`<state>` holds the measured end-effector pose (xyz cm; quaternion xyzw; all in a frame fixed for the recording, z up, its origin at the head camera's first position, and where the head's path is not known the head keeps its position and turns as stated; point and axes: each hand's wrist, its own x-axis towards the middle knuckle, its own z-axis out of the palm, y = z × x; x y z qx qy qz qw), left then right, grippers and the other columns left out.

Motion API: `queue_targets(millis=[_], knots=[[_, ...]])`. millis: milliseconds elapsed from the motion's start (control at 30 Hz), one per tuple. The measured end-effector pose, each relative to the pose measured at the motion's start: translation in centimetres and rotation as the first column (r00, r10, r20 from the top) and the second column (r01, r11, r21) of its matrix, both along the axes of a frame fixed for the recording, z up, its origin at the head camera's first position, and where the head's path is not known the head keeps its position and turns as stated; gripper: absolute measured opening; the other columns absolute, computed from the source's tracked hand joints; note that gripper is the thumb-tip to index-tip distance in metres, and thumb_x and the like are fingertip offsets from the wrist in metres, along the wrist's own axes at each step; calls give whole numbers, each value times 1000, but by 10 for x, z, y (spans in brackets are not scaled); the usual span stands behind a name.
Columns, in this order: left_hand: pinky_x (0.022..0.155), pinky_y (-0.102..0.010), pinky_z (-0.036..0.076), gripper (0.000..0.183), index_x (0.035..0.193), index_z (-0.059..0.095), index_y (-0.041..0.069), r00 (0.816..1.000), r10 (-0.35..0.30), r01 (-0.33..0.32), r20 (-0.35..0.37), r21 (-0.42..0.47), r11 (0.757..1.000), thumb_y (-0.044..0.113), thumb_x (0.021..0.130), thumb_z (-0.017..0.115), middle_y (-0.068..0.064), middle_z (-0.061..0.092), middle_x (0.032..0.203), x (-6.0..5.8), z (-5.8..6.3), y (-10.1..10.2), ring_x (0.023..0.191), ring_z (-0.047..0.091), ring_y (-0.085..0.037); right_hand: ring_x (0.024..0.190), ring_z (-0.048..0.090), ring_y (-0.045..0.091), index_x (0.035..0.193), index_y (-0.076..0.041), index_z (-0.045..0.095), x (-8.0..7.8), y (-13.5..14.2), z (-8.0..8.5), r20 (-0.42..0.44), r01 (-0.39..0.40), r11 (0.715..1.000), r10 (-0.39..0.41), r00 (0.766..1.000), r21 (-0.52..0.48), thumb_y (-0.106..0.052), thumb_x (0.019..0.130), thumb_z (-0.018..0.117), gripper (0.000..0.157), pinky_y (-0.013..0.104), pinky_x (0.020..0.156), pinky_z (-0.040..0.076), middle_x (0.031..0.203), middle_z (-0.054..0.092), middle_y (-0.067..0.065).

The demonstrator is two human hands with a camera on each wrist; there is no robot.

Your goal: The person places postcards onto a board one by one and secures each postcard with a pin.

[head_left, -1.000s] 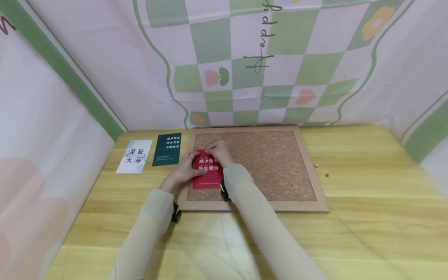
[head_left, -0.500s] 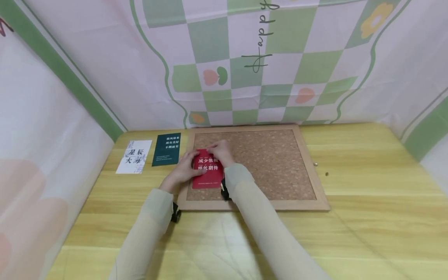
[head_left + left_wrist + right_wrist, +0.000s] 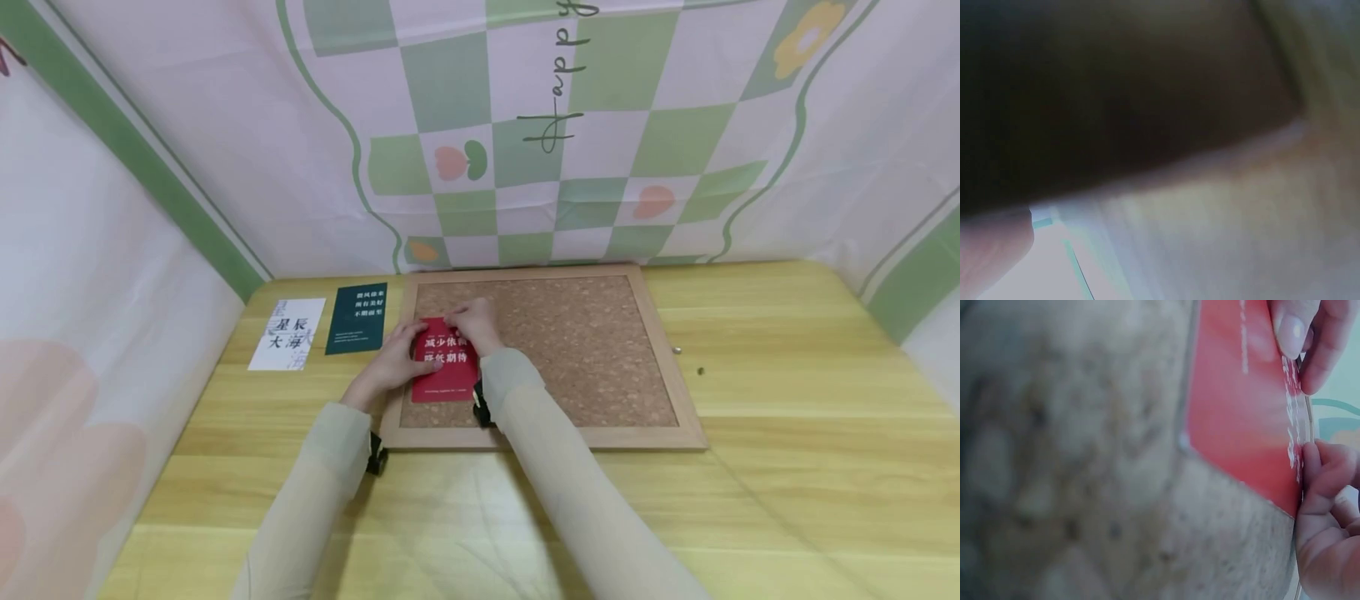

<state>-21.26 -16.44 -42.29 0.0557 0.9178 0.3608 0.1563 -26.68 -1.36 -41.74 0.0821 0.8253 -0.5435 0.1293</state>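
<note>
A red card (image 3: 442, 385) with white writing lies on the left part of a cork board (image 3: 577, 350) in a wooden frame. My left hand (image 3: 390, 364) rests at the card's left edge, its thumb lying on the writing and its fingers spread toward the top left corner. At the top right of the card is my right hand (image 3: 478, 325), fingers curled in close; anything under its fingertips is hidden. From the right wrist view, the left thumb (image 3: 1291, 334) presses the card's face while the right hand (image 3: 1332, 519) meets its upper edge. The left wrist view is mostly a dark blur.
Left of the board, a white card (image 3: 287, 335) and a dark green card (image 3: 357, 319) lie on the wooden table (image 3: 787, 467). Two small metallic bits, one a shiny stud (image 3: 677, 351), sit right of the frame. A patterned curtain (image 3: 600, 150) hangs behind.
</note>
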Motion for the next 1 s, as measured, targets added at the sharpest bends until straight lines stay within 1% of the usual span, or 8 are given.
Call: queue_targets(millis=[167, 267, 433, 500, 567, 667, 733, 1000], knots=[[117, -52, 25, 76, 149, 28, 5, 1000, 0, 0, 1, 3, 1000, 25, 88, 68, -15, 19, 157, 0, 0, -1, 144, 20, -34, 45, 50, 1, 104, 4, 71, 3, 2, -1, 7, 35, 993, -35, 999, -117, -5, 87, 65, 21, 13, 45, 43, 99, 72, 20], [117, -52, 25, 75, 149, 28, 4, 1000, -8, 8, -9, -3, 1000, 24, 88, 68, -16, 19, 158, 0, -1, -1, 145, 19, -35, 44, 52, 1, 104, 6, 70, 3, 3, -2, 16, 52, 984, -50, 999, -170, -3, 86, 65, 21, 12, 45, 44, 98, 72, 22], [117, -52, 24, 75, 148, 28, 3, 1000, -8, 8, -14, -4, 1000, 23, 88, 68, -16, 18, 158, 0, -2, -1, 145, 18, -35, 42, 54, 2, 104, 7, 69, 1, 3, -4, 37, 77, 979, -71, 997, -190, -3, 85, 67, 21, 12, 45, 46, 95, 72, 22], [117, -52, 23, 75, 148, 28, 4, 1000, -4, 4, -9, -1, 1000, 24, 88, 68, -15, 17, 159, 1, -2, -1, 145, 17, -35, 42, 55, 2, 103, 8, 69, -1, 3, -4, 46, 80, 977, -73, 996, -198, -2, 85, 66, 21, 13, 45, 47, 93, 73, 22], [118, -52, 22, 75, 148, 28, 4, 1000, -1, 1, -5, 0, 1000, 24, 88, 68, -15, 16, 159, 1, -2, -1, 146, 16, -34, 42, 55, 3, 102, 8, 69, -1, 4, -4, 52, 80, 976, -71, 996, -202, -2, 85, 67, 20, 13, 45, 47, 84, 72, 19], [117, -52, 23, 75, 149, 28, 4, 1000, -1, 1, -2, -4, 1000, 24, 88, 68, -15, 15, 160, 1, -1, 0, 146, 16, -34, 42, 55, 3, 101, 9, 70, -1, 5, -3, 55, 81, 975, -71, 996, -206, -2, 86, 66, 19, 13, 45, 47, 68, 67, 9], [117, -52, 23, 75, 149, 28, 5, 1000, 2, -2, 0, -3, 1000, 24, 88, 68, -14, 15, 160, 1, -1, 1, 146, 16, -34, 42, 55, 3, 100, 9, 70, -1, 6, -4, 57, 82, 975, -72, 996, -207, -2, 86, 67, 19, 13, 45, 47, 62, 62, 4], [118, -52, 21, 75, 149, 28, 5, 1000, 10, -10, 6, 8, 1000, 24, 88, 68, -13, 15, 160, 0, 0, 1, 146, 15, -34, 41, 55, 5, 99, 8, 70, -2, 6, -3, 90, 106, 977, -91, 992, -185, -3, 85, 69, 18, 14, 44, 48, 58, 59, 1]])
